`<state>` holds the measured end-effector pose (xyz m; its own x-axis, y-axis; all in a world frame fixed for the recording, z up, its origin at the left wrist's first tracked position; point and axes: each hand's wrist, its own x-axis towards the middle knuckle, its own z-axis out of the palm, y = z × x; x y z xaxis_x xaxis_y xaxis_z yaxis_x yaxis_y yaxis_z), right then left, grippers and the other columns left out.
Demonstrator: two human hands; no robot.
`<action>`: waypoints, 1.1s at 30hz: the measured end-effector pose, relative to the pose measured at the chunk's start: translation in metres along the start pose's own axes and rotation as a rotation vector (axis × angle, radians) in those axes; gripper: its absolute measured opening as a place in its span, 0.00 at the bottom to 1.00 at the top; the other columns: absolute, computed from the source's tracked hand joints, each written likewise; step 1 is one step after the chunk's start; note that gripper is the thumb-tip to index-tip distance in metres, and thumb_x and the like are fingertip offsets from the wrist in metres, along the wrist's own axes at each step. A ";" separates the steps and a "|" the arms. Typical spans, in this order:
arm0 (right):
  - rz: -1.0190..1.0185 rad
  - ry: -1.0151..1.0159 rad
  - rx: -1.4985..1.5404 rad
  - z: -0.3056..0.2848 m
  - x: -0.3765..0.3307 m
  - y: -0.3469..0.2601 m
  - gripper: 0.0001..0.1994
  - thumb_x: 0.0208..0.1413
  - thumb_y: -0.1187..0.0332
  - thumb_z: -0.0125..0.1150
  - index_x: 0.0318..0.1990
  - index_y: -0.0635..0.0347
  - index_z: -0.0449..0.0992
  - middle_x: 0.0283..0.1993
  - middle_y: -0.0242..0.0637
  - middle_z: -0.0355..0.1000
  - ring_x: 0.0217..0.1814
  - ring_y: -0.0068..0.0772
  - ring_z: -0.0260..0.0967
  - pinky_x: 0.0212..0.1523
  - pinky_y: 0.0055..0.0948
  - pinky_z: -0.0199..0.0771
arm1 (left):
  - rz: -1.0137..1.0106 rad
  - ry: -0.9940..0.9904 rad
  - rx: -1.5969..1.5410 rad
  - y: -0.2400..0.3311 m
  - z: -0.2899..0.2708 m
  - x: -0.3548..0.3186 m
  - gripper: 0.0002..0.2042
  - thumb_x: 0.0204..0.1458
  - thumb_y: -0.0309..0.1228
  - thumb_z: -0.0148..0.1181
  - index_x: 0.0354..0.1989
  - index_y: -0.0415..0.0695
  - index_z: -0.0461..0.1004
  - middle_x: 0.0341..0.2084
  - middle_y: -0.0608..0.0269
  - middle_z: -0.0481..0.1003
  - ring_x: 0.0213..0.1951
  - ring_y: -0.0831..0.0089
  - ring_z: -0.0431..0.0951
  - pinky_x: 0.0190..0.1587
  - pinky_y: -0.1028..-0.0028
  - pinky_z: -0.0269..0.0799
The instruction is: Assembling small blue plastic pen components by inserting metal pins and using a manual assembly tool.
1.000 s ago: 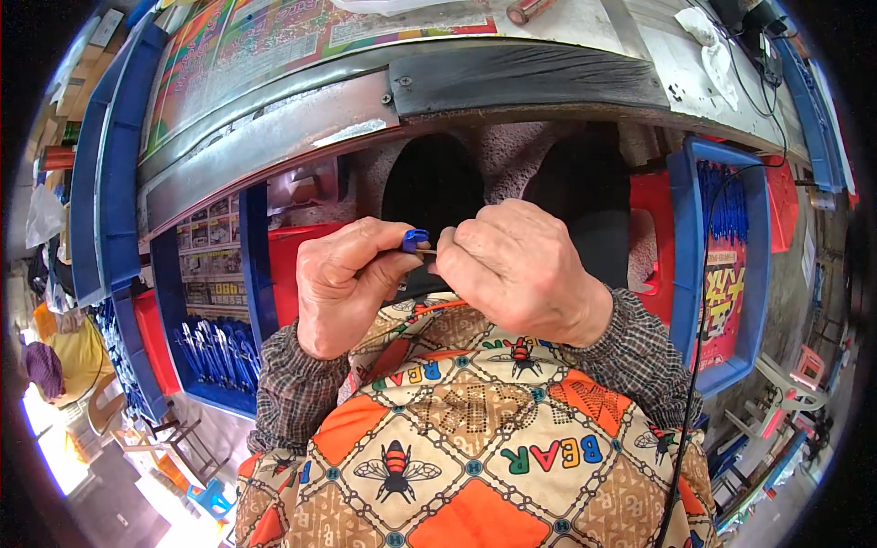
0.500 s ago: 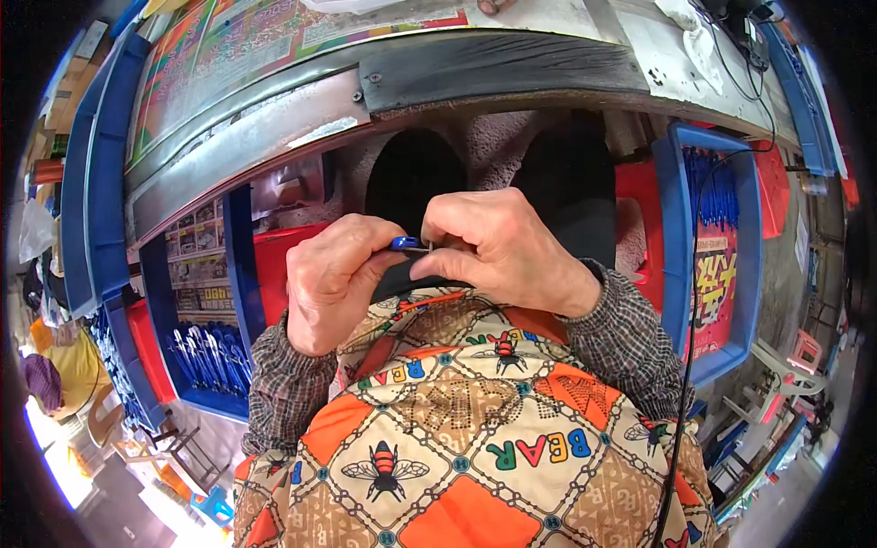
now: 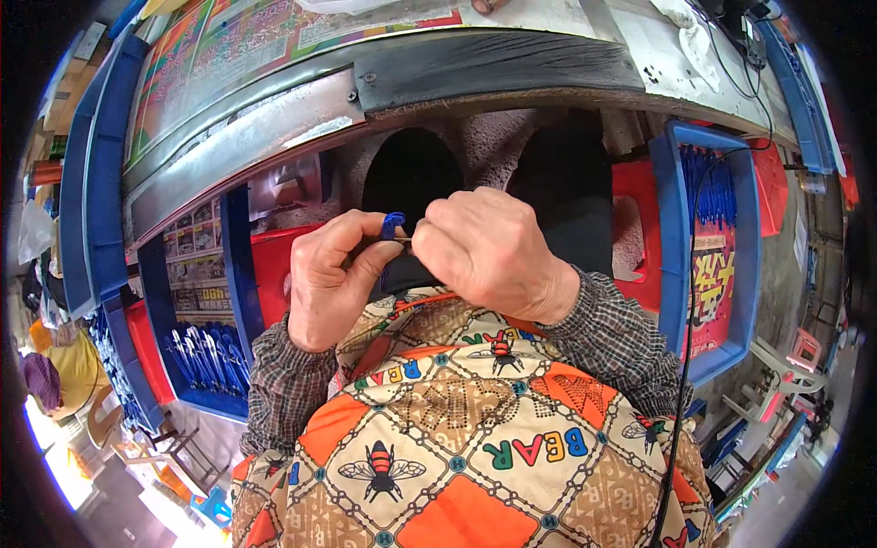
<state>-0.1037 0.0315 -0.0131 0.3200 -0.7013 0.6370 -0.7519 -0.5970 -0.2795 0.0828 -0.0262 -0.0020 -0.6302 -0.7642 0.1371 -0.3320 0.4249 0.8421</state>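
My left hand [image 3: 327, 279] pinches a small, shiny blue plastic piece [image 3: 393, 225] between thumb and forefinger. A thin metal part [image 3: 403, 239] bridges the narrow gap between the blue piece and my right hand [image 3: 498, 247]. That hand is closed, knuckles up, its thumb pressed against curled fingers; what lies inside them is hidden. Both hands are above my lap, over a patterned apron [image 3: 457, 429] with bees and orange diamonds. The exact kind of the blue piece cannot be made out.
Ahead runs a worktable with a worn dark edge [image 3: 502, 68]. At left, a blue tray [image 3: 239, 265] holds several slim blue and silver pieces [image 3: 208, 356]. Another blue tray [image 3: 746, 247] at right holds blue pieces [image 3: 710, 187]. A black cable [image 3: 683, 402] hangs along my right side.
The blue piece has turned from lying sideways to standing more upright. My right hand has rolled over, its thumb now tucked in, and shifted slightly left.
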 end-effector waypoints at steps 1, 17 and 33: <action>0.063 0.003 0.043 0.001 0.000 0.001 0.11 0.40 0.69 0.66 0.28 0.59 0.69 0.26 0.35 0.65 0.24 0.33 0.67 0.23 0.31 0.67 | 0.000 0.000 0.000 -0.002 0.001 -0.002 0.07 0.47 0.17 0.62 0.35 0.36 0.76 0.25 0.62 0.76 0.26 0.77 0.75 0.29 0.79 0.69; 0.285 -0.069 0.503 0.006 -0.006 0.004 0.12 0.48 0.67 0.67 0.35 0.66 0.73 0.25 0.39 0.66 0.25 0.39 0.67 0.24 0.33 0.66 | -0.081 -0.017 -0.116 -0.002 -0.005 -0.005 0.06 0.48 0.19 0.61 0.35 0.36 0.77 0.25 0.63 0.76 0.26 0.81 0.74 0.29 0.80 0.69; 0.424 -0.206 0.664 0.003 -0.004 0.007 0.13 0.50 0.67 0.67 0.34 0.67 0.72 0.27 0.44 0.69 0.26 0.43 0.68 0.26 0.31 0.68 | -0.147 -0.003 -0.227 0.002 -0.002 -0.005 0.05 0.49 0.19 0.60 0.36 0.35 0.76 0.24 0.68 0.74 0.25 0.86 0.72 0.28 0.83 0.68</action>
<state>-0.1085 0.0285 -0.0196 0.2328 -0.9387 0.2543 -0.3554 -0.3255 -0.8762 0.0868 -0.0224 0.0001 -0.5890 -0.8081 0.0033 -0.2549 0.1896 0.9482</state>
